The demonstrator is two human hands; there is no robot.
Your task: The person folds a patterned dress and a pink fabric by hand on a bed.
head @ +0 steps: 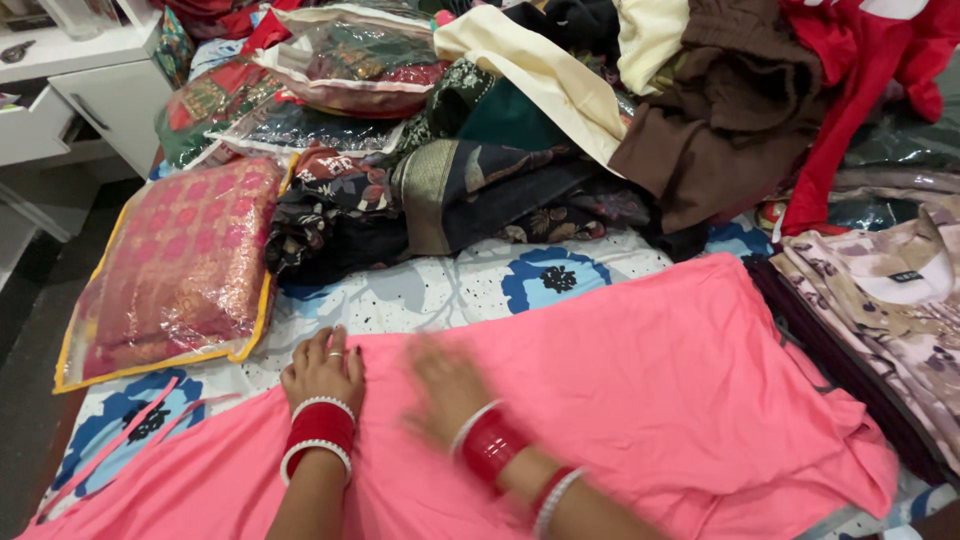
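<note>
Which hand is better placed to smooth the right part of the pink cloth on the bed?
Probably the right hand. It lies flat near the middle of the pink cloth, closer to the wide right part. The left hand presses the cloth's upper edge further left, so it can hold the cloth in place.

A home bedroom. A bed with a flowered sheet (440, 290) is heaped with clothes (560, 150) at twelve o'clock. White drawers (95, 95) stand at ten o'clock.

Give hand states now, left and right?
Left hand: open, flat on the pink garment, holding nothing.
Right hand: motion-blurred, on the same garment; looks open.
</note>
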